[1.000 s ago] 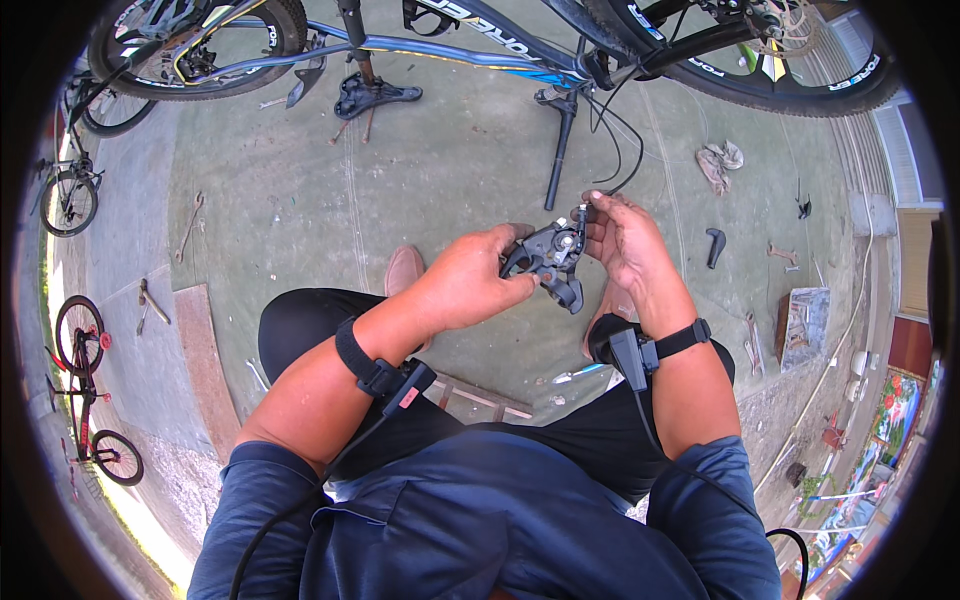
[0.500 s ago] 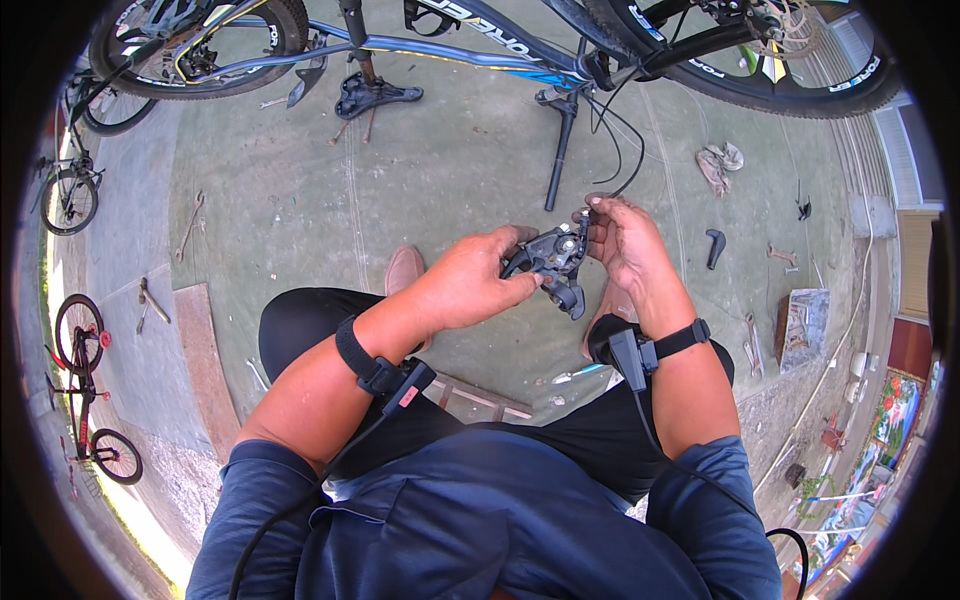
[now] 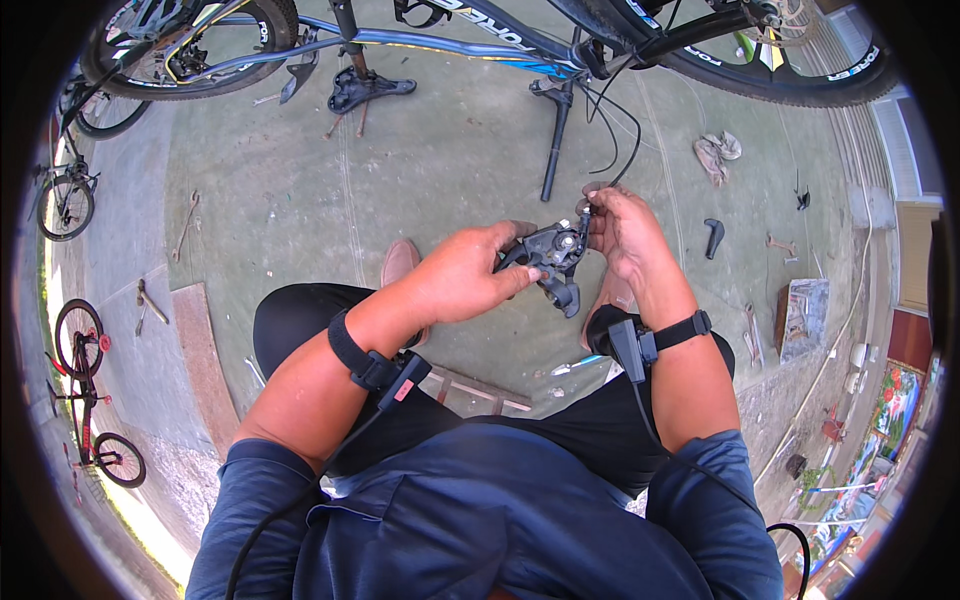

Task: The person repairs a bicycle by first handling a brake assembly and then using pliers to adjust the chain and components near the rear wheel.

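Note:
In front of my knees, my left hand is closed around a black bicycle shifter, its thumb along the near side. The shifter's inner metal parts face up and a curved lever points toward me. My right hand is at the shifter's right side, thumb and fingers pinching a black cable where it meets the shifter. From there the cable curves up to the bicycle, which stands upside down on its saddle and handlebar. My right fingers partly hide the joint.
A rag, a black grip-like piece and a wrench lie to the right, near a metal box. On the left are another wrench, a hammer and a red-black bicycle.
The whole view has shifted slightly. Both hands keep their hold on the shifter and the cable, with only a small movement of the right fingers.

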A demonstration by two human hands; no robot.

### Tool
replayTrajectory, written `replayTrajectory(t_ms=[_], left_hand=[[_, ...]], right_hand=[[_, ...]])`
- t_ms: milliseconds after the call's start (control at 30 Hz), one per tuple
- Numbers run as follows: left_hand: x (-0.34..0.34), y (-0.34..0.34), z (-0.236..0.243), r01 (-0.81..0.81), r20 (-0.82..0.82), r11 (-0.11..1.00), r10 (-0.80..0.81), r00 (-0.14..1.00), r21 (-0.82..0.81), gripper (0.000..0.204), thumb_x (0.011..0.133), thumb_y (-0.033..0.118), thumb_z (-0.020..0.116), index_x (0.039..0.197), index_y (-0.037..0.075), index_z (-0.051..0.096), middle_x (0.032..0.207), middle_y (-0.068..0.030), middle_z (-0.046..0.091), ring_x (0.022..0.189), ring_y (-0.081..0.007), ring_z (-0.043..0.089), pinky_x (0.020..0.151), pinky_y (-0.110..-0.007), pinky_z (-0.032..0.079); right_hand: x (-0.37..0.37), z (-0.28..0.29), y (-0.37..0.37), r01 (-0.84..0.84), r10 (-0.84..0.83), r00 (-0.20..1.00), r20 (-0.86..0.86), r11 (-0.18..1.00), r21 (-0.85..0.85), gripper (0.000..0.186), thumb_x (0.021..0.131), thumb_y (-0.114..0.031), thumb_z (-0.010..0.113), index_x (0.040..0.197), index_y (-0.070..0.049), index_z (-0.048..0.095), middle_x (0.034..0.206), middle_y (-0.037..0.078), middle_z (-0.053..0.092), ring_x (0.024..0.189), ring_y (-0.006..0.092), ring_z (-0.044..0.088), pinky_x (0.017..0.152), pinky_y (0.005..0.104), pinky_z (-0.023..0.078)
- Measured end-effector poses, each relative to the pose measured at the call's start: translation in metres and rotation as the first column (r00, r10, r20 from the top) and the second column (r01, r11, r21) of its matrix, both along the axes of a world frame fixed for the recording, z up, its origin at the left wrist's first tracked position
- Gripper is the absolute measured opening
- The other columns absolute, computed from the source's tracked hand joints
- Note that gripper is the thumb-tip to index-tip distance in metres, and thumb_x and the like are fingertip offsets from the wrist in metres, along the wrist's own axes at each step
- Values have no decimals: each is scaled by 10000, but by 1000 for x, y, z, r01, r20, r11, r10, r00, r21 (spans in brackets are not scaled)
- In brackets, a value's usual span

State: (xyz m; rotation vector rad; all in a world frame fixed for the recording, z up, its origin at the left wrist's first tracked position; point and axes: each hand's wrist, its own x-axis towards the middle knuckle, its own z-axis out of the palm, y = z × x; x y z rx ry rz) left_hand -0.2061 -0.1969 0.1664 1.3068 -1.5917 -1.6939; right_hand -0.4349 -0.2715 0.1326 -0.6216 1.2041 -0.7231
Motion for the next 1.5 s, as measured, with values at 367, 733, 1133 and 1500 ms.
replayTrajectory(t_ms=[367, 733, 1133, 1500], left_hand=[[0, -15, 0, -53, -460, 737, 475, 751, 674, 430, 1033, 329, 241, 1169, 17, 504, 911, -204, 638, 509, -142, 491, 413, -232, 358], [-5, -14, -12, -107, -398, 674, 549, 735, 731, 350, 1047, 297, 213, 1110, 47, 450, 814, -177, 634, 463, -140, 482, 417, -242, 352], [-4, -13, -12, -116, -385, 671, 547, 743, 732, 346, 1039, 295, 227, 1130, 37, 438, 837, -193, 624, 486, -142, 475, 430, -247, 351], [-5, -15, -2, -309, -203, 897, 383, 901, 317, 346, 1020, 276, 396, 1173, 17, 566, 892, -157, 669, 584, -132, 552, 515, -253, 419]], right_hand=[[6, 15, 0, -5, 2, 948, 320, 1000, 8, 188, 952, -245, 563, 1014, -67, 571, 896, 102, 674, 763, 227, 671, 657, 330, 522], [8, 10, 2, 9, -11, 973, 229, 1000, 9, 193, 970, -275, 541, 995, -86, 573, 873, 63, 667, 739, 195, 661, 620, 294, 493], [7, 5, 0, 12, -15, 972, 236, 1000, 13, 199, 942, -274, 593, 964, -77, 577, 870, 92, 678, 739, 239, 683, 618, 326, 526], [7, 12, 0, -30, 29, 958, 285, 1000, -1, 253, 972, -282, 528, 1063, -52, 583, 934, 88, 672, 806, 217, 669, 696, 345, 528]])
